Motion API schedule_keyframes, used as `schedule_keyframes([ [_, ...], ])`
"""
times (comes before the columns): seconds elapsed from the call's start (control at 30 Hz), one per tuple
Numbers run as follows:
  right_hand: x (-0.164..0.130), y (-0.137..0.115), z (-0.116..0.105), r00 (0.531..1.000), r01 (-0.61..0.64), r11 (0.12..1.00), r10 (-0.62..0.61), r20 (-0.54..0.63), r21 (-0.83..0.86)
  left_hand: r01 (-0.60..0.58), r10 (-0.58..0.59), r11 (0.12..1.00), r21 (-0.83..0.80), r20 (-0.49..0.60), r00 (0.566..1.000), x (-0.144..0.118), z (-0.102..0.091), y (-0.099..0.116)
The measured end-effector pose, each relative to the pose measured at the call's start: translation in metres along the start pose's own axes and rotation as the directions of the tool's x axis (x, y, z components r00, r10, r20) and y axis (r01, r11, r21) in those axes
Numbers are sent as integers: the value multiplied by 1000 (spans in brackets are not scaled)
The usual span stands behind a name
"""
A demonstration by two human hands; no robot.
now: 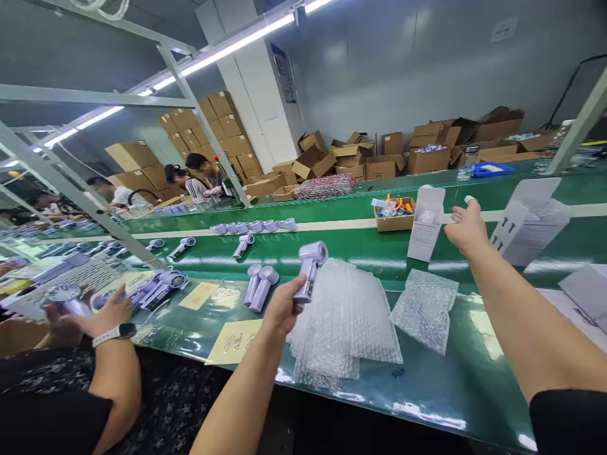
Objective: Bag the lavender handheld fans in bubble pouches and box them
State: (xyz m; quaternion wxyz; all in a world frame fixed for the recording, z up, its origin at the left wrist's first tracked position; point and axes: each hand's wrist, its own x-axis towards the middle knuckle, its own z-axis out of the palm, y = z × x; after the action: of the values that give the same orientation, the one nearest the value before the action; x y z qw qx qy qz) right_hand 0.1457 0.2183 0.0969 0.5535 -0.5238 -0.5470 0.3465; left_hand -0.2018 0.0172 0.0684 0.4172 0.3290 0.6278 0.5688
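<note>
My left hand (281, 311) grips a lilac handheld fan (309, 268) by its handle, holding it above a stack of bubble-wrap bags (341, 316) on the green bench. My right hand (467, 229) is stretched far out over the green conveyor belt (332, 243), fingers apart, just right of an upright white carton (425, 224) with its top flap open. Nothing shows in that hand. A single bubble-wrap bag (424, 308) lies below my right forearm.
More lilac fans (260, 285) lie on the bench and belt. A co-worker's hand with a wristwatch (114, 316) works at the left. A small cardboard box of tools (393, 215) and white cartons (531, 221) stand on the belt. Brown cartons pile behind.
</note>
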Motion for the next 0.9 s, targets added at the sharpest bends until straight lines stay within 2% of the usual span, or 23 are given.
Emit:
schedule_keyframes([
  [0.07,-46,-12,1,996,-75,994,72,46,73,-31,41,998,-63,154,987,-20,51,3],
  [0.1,-72,-16,2,986,-117,987,102,132,114,-62,69,997,-41,219,973,-30,76,2],
  [0.13,-99,-17,2,950,-185,969,133,284,165,-87,78,996,15,294,953,-39,99,-1],
  [0.17,-124,-16,1,853,-341,896,168,494,284,-126,81,988,87,406,910,-47,120,-5],
  [0.2,-145,-12,-3,815,-440,825,201,544,354,-185,69,970,158,553,830,-52,137,-9],
  [0.23,-162,-7,-10,809,-504,757,245,534,416,-279,56,934,221,683,729,-54,151,-15],
  [0.27,-176,0,-19,823,-532,701,296,484,476,-413,56,871,268,780,624,-54,162,-20],
  [0.3,-186,8,-32,848,-522,683,351,397,511,-569,63,764,304,842,536,-51,169,-26],
  [0.33,-193,15,-48,862,-507,688,396,318,519,-721,74,604,339,877,475,-45,175,-32],
  [0.37,-200,22,-64,859,-511,701,430,278,497,-834,73,400,379,894,441,-39,179,-39],
  [0.4,-207,29,-81,841,-541,710,462,282,451,-893,54,189,408,904,425,-32,183,-46],
  [0.43,-216,34,-96,807,-589,707,500,313,391,-910,12,15,415,910,415,-26,186,-52],
  [0.47,-225,38,-109,762,-645,687,543,354,335,-908,-38,-101,408,910,413,-22,189,-58],
  [0.5,-235,41,-119,710,-699,653,583,394,294,-902,-75,-164,400,906,416,-19,193,-62],
  [0.53,-246,42,-126,668,-738,613,607,429,282,-897,-90,-189,399,903,421,-19,196,-66],
  [0.6,-264,43,-129,635,-770,541,598,489,338,-886,-61,-199,419,897,438,-24,203,-66],
  [0.67,-272,41,-123,641,-767,483,532,554,423,-879,20,-137,456,889,458,-35,210,-62],
  [0.73,-270,41,-114,650,-757,444,448,613,479,-900,107,31,436,893,436,-48,214,-55],
  [0.8,-260,43,-107,648,-758,426,399,649,494,-895,157,254,366,898,411,-58,216,-49],
  [0.83,-255,44,-105,652,-753,432,388,651,497,-864,169,361,350,887,430,-62,216,-47],
  [0.87,-251,46,-103,658,-747,448,389,645,491,-808,180,464,363,855,487,-65,215,-47],
  [0.9,-248,47,-101,662,-741,474,398,634,476,-732,187,560,388,802,568,-68,215,-46],
])
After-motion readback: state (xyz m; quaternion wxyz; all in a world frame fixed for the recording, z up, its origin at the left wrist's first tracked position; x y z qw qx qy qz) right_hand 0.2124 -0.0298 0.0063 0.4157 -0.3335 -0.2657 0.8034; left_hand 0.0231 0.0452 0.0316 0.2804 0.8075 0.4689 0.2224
